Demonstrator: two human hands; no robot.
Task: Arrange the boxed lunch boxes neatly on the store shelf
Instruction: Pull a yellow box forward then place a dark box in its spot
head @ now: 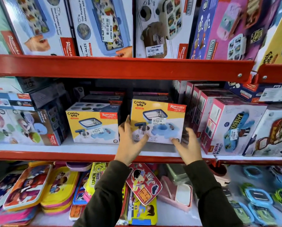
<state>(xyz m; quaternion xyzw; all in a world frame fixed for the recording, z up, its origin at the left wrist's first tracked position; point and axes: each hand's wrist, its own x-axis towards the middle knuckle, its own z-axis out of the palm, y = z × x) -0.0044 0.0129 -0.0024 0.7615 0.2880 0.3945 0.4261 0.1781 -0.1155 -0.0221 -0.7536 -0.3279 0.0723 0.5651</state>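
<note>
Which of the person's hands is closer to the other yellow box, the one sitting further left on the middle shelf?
Left. The left hand is just beside that yellow box's right edge, apart from it. The right hand is farther right, at the neighbouring box's lower right corner.

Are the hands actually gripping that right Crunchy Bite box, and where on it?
Not a firm grip. The left hand touches the right Crunchy Bite box at its lower left edge; the right hand is spread open at its lower right corner.

Bright, even light; blurred, bowed edges
</note>
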